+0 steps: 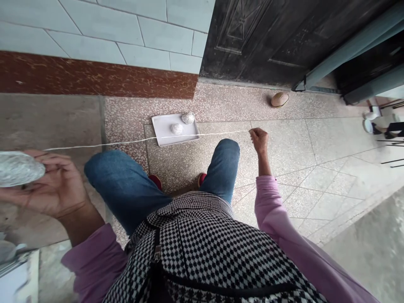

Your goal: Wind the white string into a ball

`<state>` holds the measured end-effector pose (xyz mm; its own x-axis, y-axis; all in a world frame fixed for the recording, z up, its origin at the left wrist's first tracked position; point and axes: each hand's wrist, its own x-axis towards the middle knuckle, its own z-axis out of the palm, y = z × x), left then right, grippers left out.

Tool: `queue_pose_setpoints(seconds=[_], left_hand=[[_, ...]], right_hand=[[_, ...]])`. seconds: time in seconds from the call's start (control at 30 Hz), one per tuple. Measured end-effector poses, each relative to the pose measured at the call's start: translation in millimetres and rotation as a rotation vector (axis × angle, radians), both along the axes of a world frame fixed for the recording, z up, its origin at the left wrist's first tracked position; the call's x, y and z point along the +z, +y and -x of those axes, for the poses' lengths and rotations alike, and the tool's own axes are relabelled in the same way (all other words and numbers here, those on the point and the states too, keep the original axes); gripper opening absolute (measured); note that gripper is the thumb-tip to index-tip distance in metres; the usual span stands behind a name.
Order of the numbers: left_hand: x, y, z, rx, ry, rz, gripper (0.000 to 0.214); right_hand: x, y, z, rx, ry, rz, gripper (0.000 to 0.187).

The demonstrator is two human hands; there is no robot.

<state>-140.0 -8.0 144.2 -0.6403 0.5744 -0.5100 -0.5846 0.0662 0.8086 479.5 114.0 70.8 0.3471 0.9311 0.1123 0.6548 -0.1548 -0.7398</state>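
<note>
White yarn strand (126, 142) runs nearly straight from the left hand (59, 183), grasping a yarn ball (20, 169), to the right hand (259, 139), pinching the strand.

Soft, diffuse light brightens the pale blue rectangular-tiled wall (110, 31), while the black panelled door (259, 46) stays dim. A faint shadow lies left of the rounded tan object (280, 99). Wide-angle distortion stretches the edges; the grey concrete floor (372, 240) looks blurred at lower right.
</note>
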Motion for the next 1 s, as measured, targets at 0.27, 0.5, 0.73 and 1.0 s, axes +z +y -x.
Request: queue_pose_setpoints(seconds=[0.27, 0.5, 0.73, 1.0], left_hand=[[-66.6, 44.4, -94.4, -0.178, -0.383, -0.363, 0.073], [-107.2, 23.2, -135.8, -0.473, -0.517, -0.005, 0.015], [-136.0, 23.4, -127.4, -0.569, -0.454, -0.009, 0.021], [-150.1, 19.6, -131.4, -0.681, -0.238, -0.009, 0.054]], right_hand=[[-34.2, 6.1, 124.2, 0.233, 0.097, 0.094, 0.026], [-78.6, -51.5, 296.9, 0.729, 0.577, 0.379, 0.019], [-71.0, -99.0, 288.2, 0.648, 0.586, 0.536, 0.034], [-30.6, -98.3, 273.4, 0.723, 0.354, 0.476, 0.051]])
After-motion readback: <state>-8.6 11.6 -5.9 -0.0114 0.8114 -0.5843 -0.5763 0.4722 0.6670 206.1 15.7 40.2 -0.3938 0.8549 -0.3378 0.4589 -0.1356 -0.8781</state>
